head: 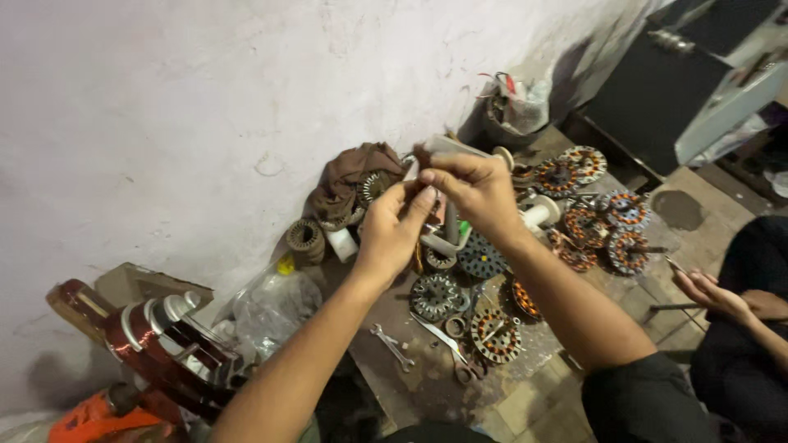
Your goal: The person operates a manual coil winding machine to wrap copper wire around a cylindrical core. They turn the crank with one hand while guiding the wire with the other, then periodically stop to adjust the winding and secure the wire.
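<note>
A whitewashed wall (205, 107) fills the upper left, and below it a grimy tabletop (427, 381) carries a scatter of motor parts. Taking the brown rag (353, 176) as the landmark: a copper-wire spool (152, 340) stands far to its lower left, a clear plastic bag (271, 305) sits below it, and wound stators (595, 213) cluster well to its right. A bare stator core (435, 295) and a wrench (392, 344) lie below and right of the rag. Just right of the rag, the left hand (392, 234) and right hand (472, 189) meet above the tabletop, fingers pinched together on a small dark piece (424, 156), too blurred to identify. Another person's hand (710, 291) rests at far right.
</note>
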